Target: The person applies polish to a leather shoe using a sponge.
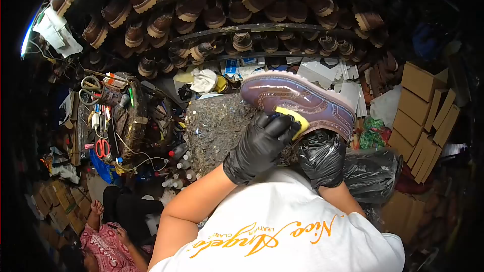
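A shiny dark brown brogue shoe (295,95) is held up on its side, with its pale ridged sole along the top and its toe to the left. My left hand (264,143), in a black glove, is closed around a yellow sponge (295,117) pressed against the shoe's side. My right hand (322,158), covered in black plastic, goes into the shoe's opening and holds it up; its fingers are hidden inside. Below the toe stands a rough, dark-stained block (214,126).
Shelves at the back carry rows of brown shoes (214,12). Red-handled scissors (102,148) hang at a cluttered stand on the left, with small bottles (184,163) nearby. Folded cardboard (413,106) stands at right. Another person (108,244) in a pink patterned top is at lower left.
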Demonstrator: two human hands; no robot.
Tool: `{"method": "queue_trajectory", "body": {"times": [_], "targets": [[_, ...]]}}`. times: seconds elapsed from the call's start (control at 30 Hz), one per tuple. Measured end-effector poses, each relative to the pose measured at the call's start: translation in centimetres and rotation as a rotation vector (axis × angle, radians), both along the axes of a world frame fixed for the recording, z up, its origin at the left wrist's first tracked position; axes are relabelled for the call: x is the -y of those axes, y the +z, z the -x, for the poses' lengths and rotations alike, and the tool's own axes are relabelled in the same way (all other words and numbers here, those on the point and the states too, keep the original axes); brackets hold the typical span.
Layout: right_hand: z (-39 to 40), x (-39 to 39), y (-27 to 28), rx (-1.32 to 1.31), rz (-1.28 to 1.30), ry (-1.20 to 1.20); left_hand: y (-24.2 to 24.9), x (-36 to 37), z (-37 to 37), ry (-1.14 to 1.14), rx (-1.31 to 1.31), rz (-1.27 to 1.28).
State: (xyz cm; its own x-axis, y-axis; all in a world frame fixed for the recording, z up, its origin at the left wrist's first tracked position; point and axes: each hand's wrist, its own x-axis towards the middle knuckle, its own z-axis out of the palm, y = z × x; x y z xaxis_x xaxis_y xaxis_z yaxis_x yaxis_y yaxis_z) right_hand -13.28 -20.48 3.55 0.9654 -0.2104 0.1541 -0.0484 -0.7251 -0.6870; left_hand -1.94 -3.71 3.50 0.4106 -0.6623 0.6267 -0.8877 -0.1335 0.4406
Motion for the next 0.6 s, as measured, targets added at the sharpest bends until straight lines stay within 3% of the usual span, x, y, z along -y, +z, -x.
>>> {"method": "queue_trajectory", "body": {"times": [0.03, 0.07, 0.1, 0.17, 0.2, 0.23, 0.3, 0.37, 0.43, 0.5, 0.57, 0.6], "targets": [[-0.1, -0.1, 0.3, -0.095, 0.696, 0.112, -0.2, -0.2, -0.2, 0.003, -0.005, -0.006], [-0.6, -0.8, -0.6, 0.058, 0.494, 0.045, -0.7, -0.5, -1.0, 0.112, -0.103, 0.006], [-0.8, -1.0, -1.3, 0.059, 0.496, 0.045, -1.4, -0.5, -1.5, 0.218, -0.203, 0.03], [-0.9, -1.4, -2.2, 0.05, 0.116, -0.069, -1.5, -0.7, -0.9, 0.176, -0.182, 0.022], [-1.4, -1.5, 1.9, -0.172, 0.623, 0.041, 0.4, -0.8, 0.0, 0.04, -0.118, 0.004], [-1.4, -1.6, 1.6, -0.174, 0.625, 0.044, 1.4, -0.8, 0.5, -0.093, -0.05, -0.014], [-1.5, -1.7, 0.7, 0.065, 0.335, -0.041, 0.3, -1.0, -1.5, 0.002, -0.011, 0.034], [-2.1, -1.9, 0.8, 0.115, 0.433, -0.058, 0.0, -1.2, -2.4, 0.117, -0.088, 0.013], [-2.0, -2.0, 1.6, -0.075, 0.363, -0.052, 1.5, -0.7, -0.2, -0.054, -0.06, -0.04], [-1.9, -1.8, 0.3, -0.023, 0.366, -0.049, 1.1, -0.8, -1.8, 0.026, 0.032, 0.061], [-2.4, -2.2, -0.3, 0.187, 0.449, -0.059, 0.6, -0.7, -3.1, 0.099, 0.011, 0.031], [-2.0, -2.2, -0.2, 0.078, 0.5, -0.039, 0.6, -0.6, -3.4, 0.169, -0.008, 0.005]]}}
